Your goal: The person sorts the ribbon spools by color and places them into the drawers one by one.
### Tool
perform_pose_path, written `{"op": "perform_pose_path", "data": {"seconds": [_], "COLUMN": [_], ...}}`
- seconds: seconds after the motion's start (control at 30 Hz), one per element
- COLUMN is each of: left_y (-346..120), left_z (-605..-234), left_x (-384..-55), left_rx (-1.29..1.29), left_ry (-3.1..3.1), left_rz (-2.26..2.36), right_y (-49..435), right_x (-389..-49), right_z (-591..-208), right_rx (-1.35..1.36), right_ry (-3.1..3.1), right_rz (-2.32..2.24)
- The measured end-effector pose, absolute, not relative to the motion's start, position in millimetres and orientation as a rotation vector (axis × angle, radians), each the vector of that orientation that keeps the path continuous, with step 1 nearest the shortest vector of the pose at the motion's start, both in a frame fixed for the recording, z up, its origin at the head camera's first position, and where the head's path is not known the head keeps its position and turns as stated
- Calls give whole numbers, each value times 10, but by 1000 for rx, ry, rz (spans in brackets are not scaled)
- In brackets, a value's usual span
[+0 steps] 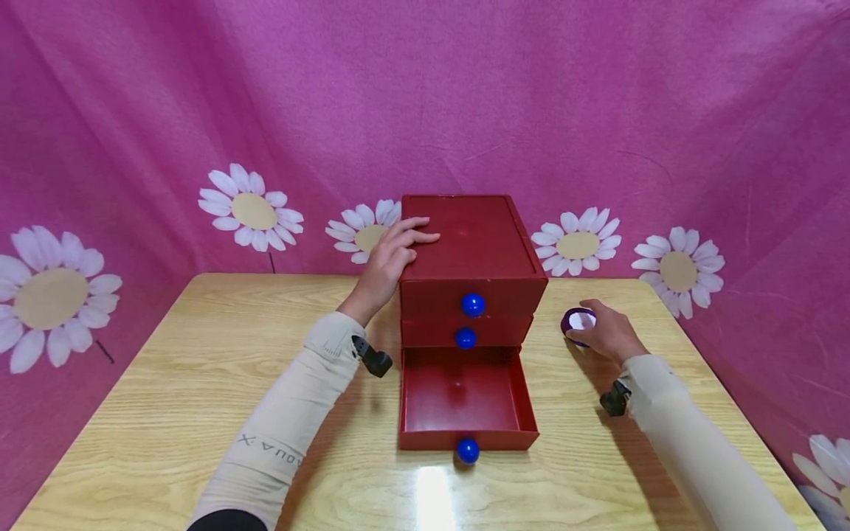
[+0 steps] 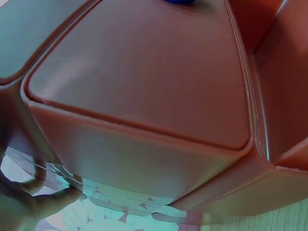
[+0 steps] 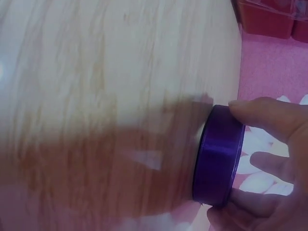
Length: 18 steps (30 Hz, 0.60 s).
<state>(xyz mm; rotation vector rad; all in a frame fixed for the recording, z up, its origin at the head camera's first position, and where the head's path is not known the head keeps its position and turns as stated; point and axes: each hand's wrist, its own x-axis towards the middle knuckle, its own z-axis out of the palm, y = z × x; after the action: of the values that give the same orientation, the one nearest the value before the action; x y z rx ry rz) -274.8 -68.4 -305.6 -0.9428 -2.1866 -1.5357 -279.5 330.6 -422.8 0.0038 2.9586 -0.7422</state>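
Observation:
A small red drawer cabinet point(image 1: 458, 240) with round blue knobs stands at the middle of the table. Its bottom drawer point(image 1: 458, 391) is pulled out, with nothing inside; the upper two are closed. My left hand point(image 1: 388, 265) rests at the cabinet's upper left edge, fingers reaching onto the top; in the left wrist view its fingers point(image 2: 60, 199) show by the cabinet's side. To the right of the cabinet, my right hand point(image 1: 611, 332) holds a roll of purple tape point(image 3: 219, 156) with a white core, thumb and fingers at opposite edges of it.
The light wooden table point(image 1: 265, 346) carries the cabinet, and the open drawer juts toward its front. Behind and along the sides hangs a pink cloth point(image 1: 458, 96) printed with white daisies. Each wrist wears a small black camera point(image 1: 375, 360).

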Motion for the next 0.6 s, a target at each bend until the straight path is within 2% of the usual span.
{"op": "perform_pose_path", "data": {"seconds": [0.3,0.6], "left_y": [-667,-669], "left_z": [-3054,-3067], "left_x": [-2738,-2741], "left_rx": [-946,-950], "left_ry": [-2174,-2169], "left_rz": [-1554,-1569], "right_y": [3317,3287], "right_x": [-2707,-2544], "right_z": [-4183,-4095], "right_rx": [30,-58], "right_ry": [2968,3047], "right_rz": [-717,-733]}}
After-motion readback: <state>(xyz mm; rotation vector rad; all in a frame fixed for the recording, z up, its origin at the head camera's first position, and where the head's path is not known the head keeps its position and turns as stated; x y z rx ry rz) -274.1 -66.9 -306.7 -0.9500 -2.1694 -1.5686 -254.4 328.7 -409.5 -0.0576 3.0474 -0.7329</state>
